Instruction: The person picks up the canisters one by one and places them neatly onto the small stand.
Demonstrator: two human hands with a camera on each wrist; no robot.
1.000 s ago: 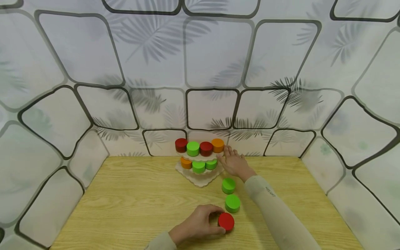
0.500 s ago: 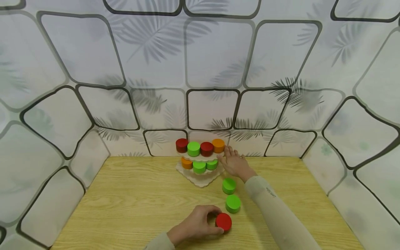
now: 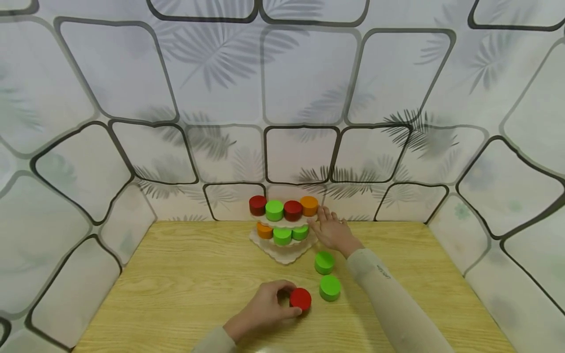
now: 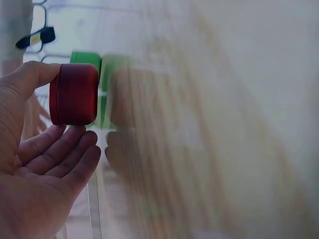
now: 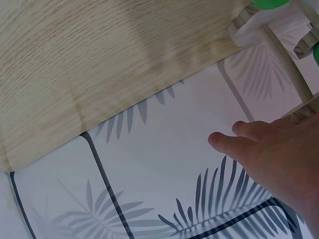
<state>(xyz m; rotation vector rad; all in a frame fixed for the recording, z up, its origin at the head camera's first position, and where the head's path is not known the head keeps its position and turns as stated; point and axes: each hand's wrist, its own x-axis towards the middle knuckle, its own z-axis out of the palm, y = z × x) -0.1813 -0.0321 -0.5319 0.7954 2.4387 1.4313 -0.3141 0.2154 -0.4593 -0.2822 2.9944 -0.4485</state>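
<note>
My left hand (image 3: 265, 306) pinches a small red round tin (image 3: 300, 299) between thumb and fingers, low over the table. In the left wrist view a lid seam shows on this tin (image 4: 77, 94). At the back, a two-tier stand (image 3: 284, 258) has scalloped tiers; its upper tier carries several red, green and orange tins, while an orange and two green ones show below. My right hand (image 3: 334, 234) lies with straight fingers against the stand's right side, near the upper tier. In the right wrist view that hand (image 5: 284, 159) is beside the wooden tier edge.
Two green tins (image 3: 330, 288) (image 3: 324, 263) rest on the wooden table (image 3: 190, 284), right of the left hand and in front of the right. Patterned walls (image 3: 300, 152) enclose the table at the back and sides.
My left hand has carried the red tin leftward, then a little farther from me, away from the green tins. My right hand has stayed at the stand.
</note>
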